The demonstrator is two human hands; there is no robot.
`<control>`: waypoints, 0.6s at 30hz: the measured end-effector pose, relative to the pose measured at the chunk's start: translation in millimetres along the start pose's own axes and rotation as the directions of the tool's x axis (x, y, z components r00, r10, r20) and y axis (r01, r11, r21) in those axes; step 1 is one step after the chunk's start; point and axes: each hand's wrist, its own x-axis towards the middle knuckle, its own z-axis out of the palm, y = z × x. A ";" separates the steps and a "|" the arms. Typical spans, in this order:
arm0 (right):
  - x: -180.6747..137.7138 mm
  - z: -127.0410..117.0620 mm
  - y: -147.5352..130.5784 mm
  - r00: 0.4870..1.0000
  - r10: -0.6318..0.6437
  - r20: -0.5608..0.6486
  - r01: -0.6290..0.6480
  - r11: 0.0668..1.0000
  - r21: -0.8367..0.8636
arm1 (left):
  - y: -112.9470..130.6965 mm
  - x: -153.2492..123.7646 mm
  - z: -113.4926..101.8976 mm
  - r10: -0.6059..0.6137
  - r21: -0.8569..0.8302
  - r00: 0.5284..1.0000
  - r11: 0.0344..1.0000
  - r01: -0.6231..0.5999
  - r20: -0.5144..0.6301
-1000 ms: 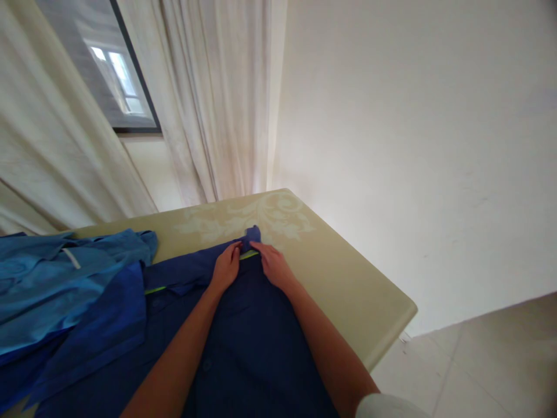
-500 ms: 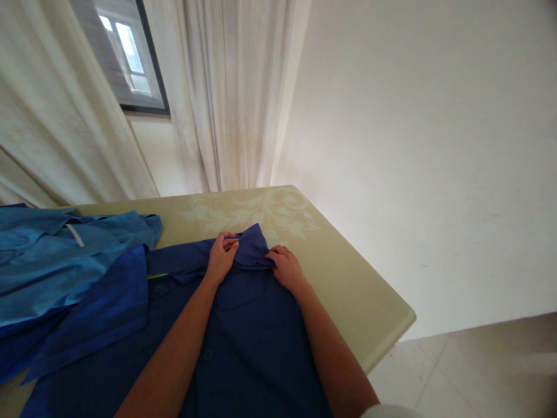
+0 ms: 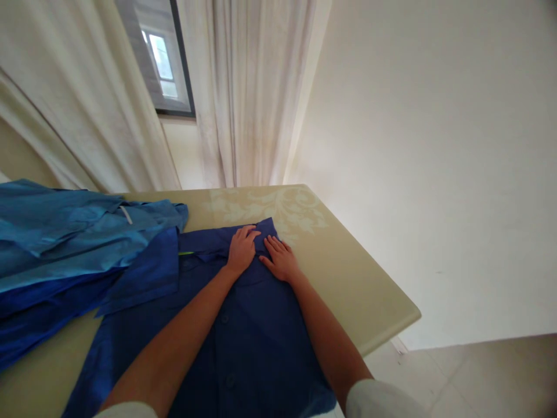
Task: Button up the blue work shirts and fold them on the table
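A dark blue buttoned shirt lies spread over the table, its front facing up. Along its far edge runs a folded strip of the same cloth. My left hand rests on that strip, fingers extended and a little apart. Just to its right, my right hand lies flat with spread fingers on the strip's right end, pressing the cloth down. Another flap of the shirt sticks out to the left. Beneath the strip a bit of bright green shows.
Light blue garments with a white strip lie at the left, over a brighter blue cloth. The beige table has a leaf pattern and a corner at the right. Curtains and a white wall stand behind.
My right hand has gone from pinching the cloth's edge to lying flat on it. The raised fold between my hands is now lower and flatter. My view has shifted slightly left.
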 end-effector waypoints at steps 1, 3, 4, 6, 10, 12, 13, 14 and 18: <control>0.4 0.4 2.1 1.000 -0.003 -0.019 0.003 1.000 0.004 | 4.9 -8.8 -11.2 0.022 -0.018 0.999 1.000 -0.021 0.033; 0.7 -1.5 4.6 0.998 -0.007 -0.061 0.008 1.000 0.013 | 11.7 -36.7 -38.3 0.052 -0.082 0.992 0.996 -0.043 0.111; 0.6 -3.0 4.7 0.996 -0.009 -0.084 0.010 1.000 0.012 | 12.8 -56.0 -53.8 0.055 -0.113 0.988 0.993 -0.038 0.147; 0.2 -5.7 3.3 0.992 -0.032 -0.125 0.033 0.999 0.002 | 10.0 -104.0 -87.6 0.017 -0.139 0.981 0.990 0.010 0.194; -2.6 -14.2 -4.4 0.978 -0.153 -0.142 0.157 0.987 0.019 | -5.3 -222.3 -155.0 -0.255 -0.011 0.963 0.966 0.257 0.081; -9.1 -24.0 -9.7 0.962 -0.144 -0.232 0.162 0.985 0.060 | -7.5 -282.2 -182.0 -0.360 0.113 0.931 0.924 0.365 -0.059; -15.2 -30.6 -12.7 0.948 -0.115 -0.296 0.148 0.985 0.092 | -5.9 -309.9 -192.7 -0.407 0.182 0.904 0.886 0.426 -0.132; -23.9 -37.9 -15.8 0.933 -0.080 -0.351 0.135 0.981 0.136 | -2.4 -335.1 -201.3 -0.447 0.254 0.875 0.838 0.483 -0.186; -84.1 -67.2 -27.1 0.922 0.076 -0.379 0.062 0.939 0.340 | 18.7 -404.0 -215.0 -0.503 0.359 0.808 0.725 0.588 -0.309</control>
